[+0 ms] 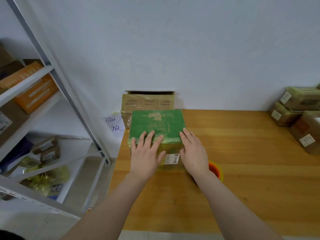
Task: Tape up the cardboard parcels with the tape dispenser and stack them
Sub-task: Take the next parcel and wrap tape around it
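Green parcel [155,123], at the far left corner of the wooden table [242,161], just in front of a taller brown carton [147,101] standing against the wall. Pinned under both hands: left hand [145,153] flat over the near left edge, right hand [194,151] flat at the near right corner, fingers straight and spread, curled round nothing. Probably smoothing tape down along the near edge, or steadying the parcel before a lift onto a stack; hard to say which.

Glossy yellowish film over the front face, so seems already taped there. White label [171,158] on that face, print too small to read. Orange object [214,169] just behind the right wrist, likely the tape dispenser, kept within easy reach; mostly covered by the arm, so shape unclear.

Other parcels [294,108] piled at the far right of the table, cut off by the frame edge. Cannot tell whether the parcel touches the carton behind. Handwritten note [115,124] to the left, half hidden. Shelving [34,78] at left with more boxes, blurred.
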